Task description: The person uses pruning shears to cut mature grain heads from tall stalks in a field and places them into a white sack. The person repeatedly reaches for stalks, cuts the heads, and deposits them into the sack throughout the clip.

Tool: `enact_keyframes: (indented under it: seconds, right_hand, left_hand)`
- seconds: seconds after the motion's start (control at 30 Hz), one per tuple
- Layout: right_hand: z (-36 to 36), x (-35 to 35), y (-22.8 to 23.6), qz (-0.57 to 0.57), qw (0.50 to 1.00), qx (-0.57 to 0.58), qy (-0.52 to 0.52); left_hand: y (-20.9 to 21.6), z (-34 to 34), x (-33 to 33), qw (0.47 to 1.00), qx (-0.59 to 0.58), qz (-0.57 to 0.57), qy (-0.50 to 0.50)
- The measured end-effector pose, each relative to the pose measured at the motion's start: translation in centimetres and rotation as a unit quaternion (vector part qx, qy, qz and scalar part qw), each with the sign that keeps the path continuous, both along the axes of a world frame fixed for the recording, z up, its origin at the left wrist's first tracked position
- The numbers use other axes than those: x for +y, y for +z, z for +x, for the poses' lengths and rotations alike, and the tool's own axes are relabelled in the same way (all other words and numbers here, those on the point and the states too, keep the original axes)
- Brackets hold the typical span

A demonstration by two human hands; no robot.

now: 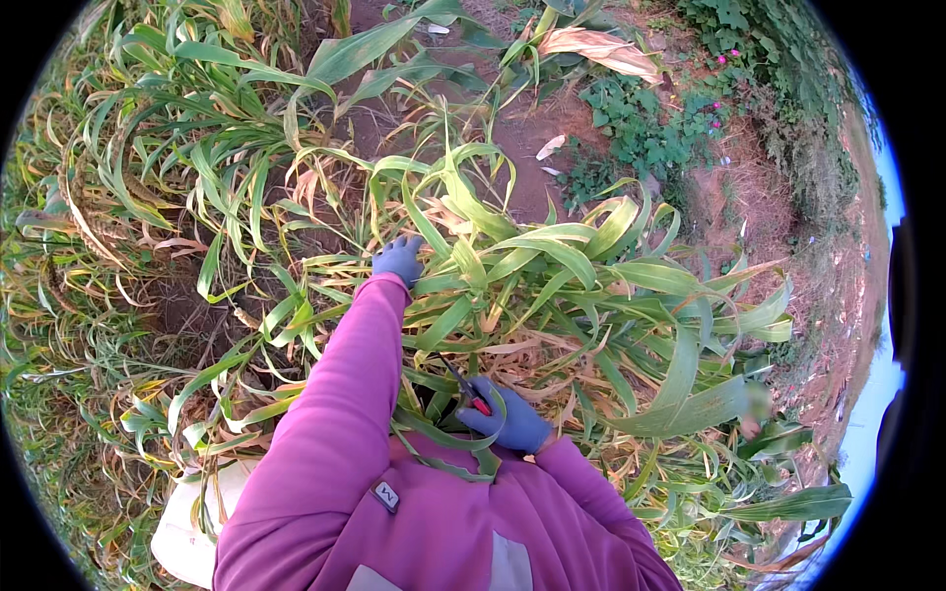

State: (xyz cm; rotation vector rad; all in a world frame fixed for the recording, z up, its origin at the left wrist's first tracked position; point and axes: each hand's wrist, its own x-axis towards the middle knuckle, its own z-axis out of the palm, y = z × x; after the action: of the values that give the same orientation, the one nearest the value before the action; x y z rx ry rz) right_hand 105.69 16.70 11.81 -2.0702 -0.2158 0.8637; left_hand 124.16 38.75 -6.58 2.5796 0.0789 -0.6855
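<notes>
Shears (465, 387) with red handles sit clamped in the gloved right hand (505, 419), blades pointing up and away from the fist into the green leafy plant (552, 286). Beyond them, the gloved left hand (398, 258) closes around a bunch of leaves. A white sack (187, 532) lies behind the left elbow.

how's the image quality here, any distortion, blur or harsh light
Head view: strong fisheye, black corners, the horizon curling up the right rim; soft even daylight with no hard shadows; the left hand among the leaves and the right hand on the red-handled shears are sharp, the edges softer.
</notes>
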Motion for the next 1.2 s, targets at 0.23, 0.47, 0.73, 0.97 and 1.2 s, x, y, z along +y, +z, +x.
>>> enact_keyframes:
  seconds: [0.23,0.47,0.73,0.97,1.2]
  right_hand:
    - [5.5,1.8,-7.5,-0.090,0.988,0.117,-0.037]
    - [10.0,3.0,-18.2,0.041,0.988,0.147,-0.003]
    - [11.6,6.0,-14.6,0.068,0.961,0.243,-0.110]
    - [9.7,4.7,-15.3,0.047,0.969,0.192,-0.145]
    - [5.6,2.1,-6.7,-0.099,0.986,0.075,0.107]
  left_hand:
    - [-3.2,-2.1,0.9,0.989,0.002,-0.130,0.063]
    - [0.2,-4.9,3.5,0.973,-0.072,-0.186,0.117]
    - [1.0,-6.9,2.6,0.974,-0.057,-0.203,0.081]
    - [4.2,-5.4,5.2,0.932,-0.135,-0.226,0.248]
    - [14.5,1.1,2.0,0.912,-0.242,-0.330,0.032]
